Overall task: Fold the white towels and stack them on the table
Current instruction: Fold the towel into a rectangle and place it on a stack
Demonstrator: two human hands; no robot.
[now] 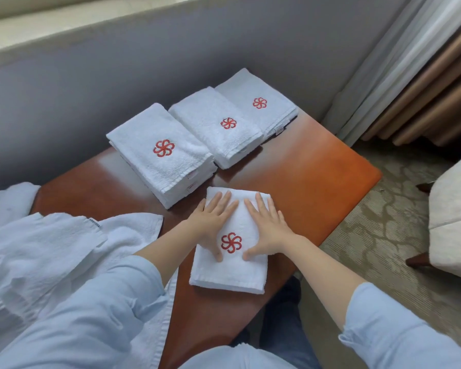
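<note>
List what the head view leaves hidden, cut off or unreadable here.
Head view: unfolded towels run off the left edge, partly under the sleeve.
Head view: folded towel partly covered by left hand and right hand.
Head view: nearest stack layers too fine to count.

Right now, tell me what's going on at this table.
A person is folding white towels. Both the left hand and right hand press flat on a folded towel at the near part of the wooden table. Three folded piles sit in a row behind it. A heap of unfolded towels lies to the left.
</note>
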